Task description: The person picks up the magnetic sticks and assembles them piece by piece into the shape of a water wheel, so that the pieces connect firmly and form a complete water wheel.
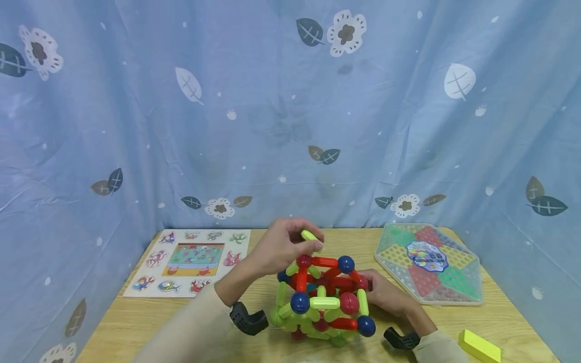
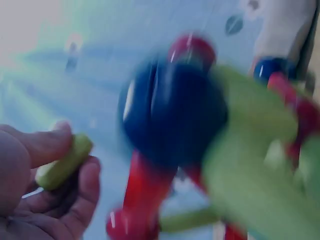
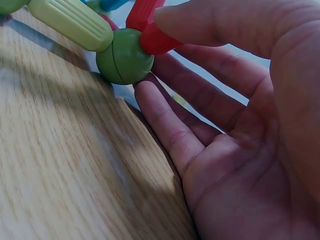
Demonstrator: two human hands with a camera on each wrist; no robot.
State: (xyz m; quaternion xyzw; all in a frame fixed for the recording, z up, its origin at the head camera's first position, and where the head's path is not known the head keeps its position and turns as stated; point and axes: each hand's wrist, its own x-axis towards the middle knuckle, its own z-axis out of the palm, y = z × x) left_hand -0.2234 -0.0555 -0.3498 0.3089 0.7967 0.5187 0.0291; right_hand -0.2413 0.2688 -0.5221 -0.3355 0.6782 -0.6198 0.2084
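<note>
My left hand [image 1: 279, 247] pinches a yellow-green magnetic rod [image 1: 309, 235] between thumb and fingers, just above the top of a rod-and-ball structure. In the left wrist view the rod [image 2: 65, 162] lies across the fingers, apart from a large blurred blue ball [image 2: 172, 112]. The magnetic stick structure [image 1: 325, 303] stands on the table, built of red and yellow-green rods with blue, red and green balls. My right hand [image 1: 386, 293] holds its right side. In the right wrist view the thumb presses a red rod [image 3: 159, 40], and fingertips reach a green ball [image 3: 125, 56] low over the table.
On the wooden table [image 1: 345, 242], a sea-animal picture board [image 1: 154, 244] lies at the back left. A hexagonal game box [image 1: 386, 252] is at the back right. A yellow block [image 1: 480, 346] lies at the front right. Behind hangs a blue patterned curtain [image 1: 281, 126].
</note>
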